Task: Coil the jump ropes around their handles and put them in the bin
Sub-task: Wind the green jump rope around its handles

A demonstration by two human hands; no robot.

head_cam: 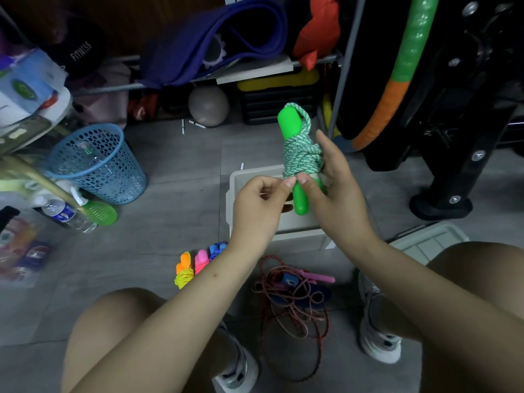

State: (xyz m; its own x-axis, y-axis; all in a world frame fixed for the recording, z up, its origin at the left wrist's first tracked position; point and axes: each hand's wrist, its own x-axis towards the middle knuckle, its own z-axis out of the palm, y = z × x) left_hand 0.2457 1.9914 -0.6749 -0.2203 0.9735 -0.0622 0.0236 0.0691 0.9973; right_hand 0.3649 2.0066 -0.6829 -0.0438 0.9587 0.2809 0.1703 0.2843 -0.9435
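Bare knees and two grey-white sneakers [380, 333] frame the bottom of the view, and between them a loose red-and-white braided jump rope [292, 304] lies tangled on the grey tiled floor [175, 163], its pink and blue handles half buried in the coils. Just left of that tangle sit three small wound ropes with orange, pink and blue handles [198, 262], partly hidden by the left forearm.

Beyond the tangle stands the beige plastic bin [297, 225]. Above the bin, both hands hold up the green-handled jump rope [302, 160], its green-and-white cord wrapped thickly around the two upright handles. The right hand [337, 194] grips the bundle from the right side, thumb across the front, covering part of the lower wraps. The left hand [258, 211] has its fingers curled, thumb tip touching the bottom edge of the wraps.

Right of the bin lies a beige lid [431, 242]. Far left of the bin a blue mesh basket [96, 163] stands, with a clear water bottle [71, 214] lying near it.
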